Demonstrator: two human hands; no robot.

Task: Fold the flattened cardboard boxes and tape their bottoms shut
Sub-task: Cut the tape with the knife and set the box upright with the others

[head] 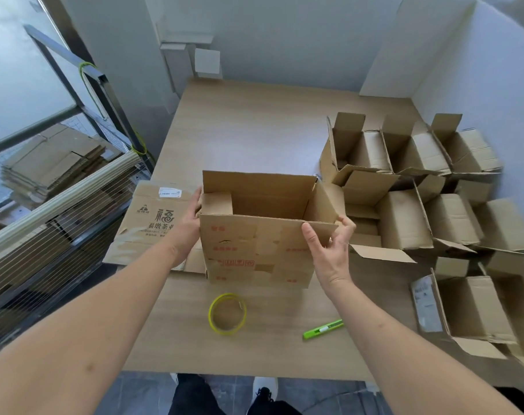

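Observation:
An opened-up cardboard box (254, 250) with red print stands on the wooden table (254, 130), its top open toward me. My left hand (188, 226) holds its left side, fingers over the left end flap. My right hand (329, 247) grips the box's near right corner, thumb on the front panel and fingers round the right edge. A nearly used-up roll of yellow-rimmed tape (227, 313) lies on the table in front of the box. Beside it to the right lies a green box cutter (323, 329).
A flattened printed box (148, 223) lies under and left of the held box. Several erected boxes (419, 181) crowd the table's right side. A wire cart (54, 187) with stacked flat cartons stands at the left. My shoes (265, 387) show below the table edge.

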